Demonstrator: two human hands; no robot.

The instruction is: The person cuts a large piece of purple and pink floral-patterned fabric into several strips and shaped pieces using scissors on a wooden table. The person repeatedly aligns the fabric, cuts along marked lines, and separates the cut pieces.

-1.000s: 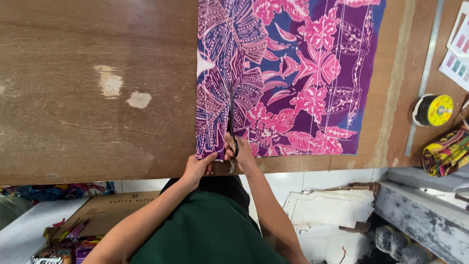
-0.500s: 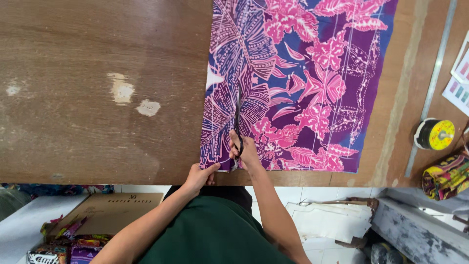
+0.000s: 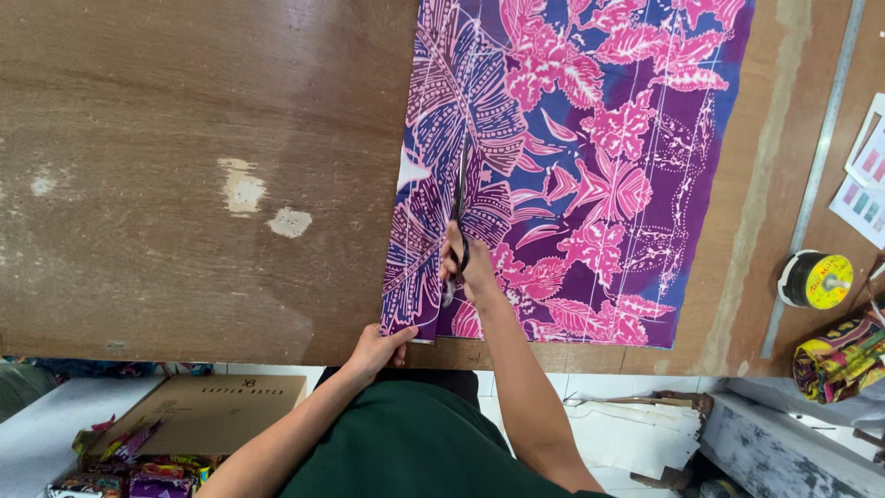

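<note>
On the brown worktable (image 3: pixel 184 138), the patterned fabric (image 3: pixel 590 166) lies toward 1 o'clock. The right hand (image 3: pixel 468 269) grips the scissors (image 3: pixel 458 207); the cut seems only started, most cloth remaining. The left hand (image 3: pixel 376 349) pinches the near edge at 6 o'clock.

Off to the right, a tape roll (image 3: pixel 815 279) with a yellow face sits on the wooden table (image 3: pixel 184 184), colour cards (image 3: pixel 867 180) above it, a rolled patterned cloth (image 3: pixel 837 358) below. Down left, a cardboard box (image 3: pixel 198 410) beside bright scraps (image 3: pixel 124 456).
</note>
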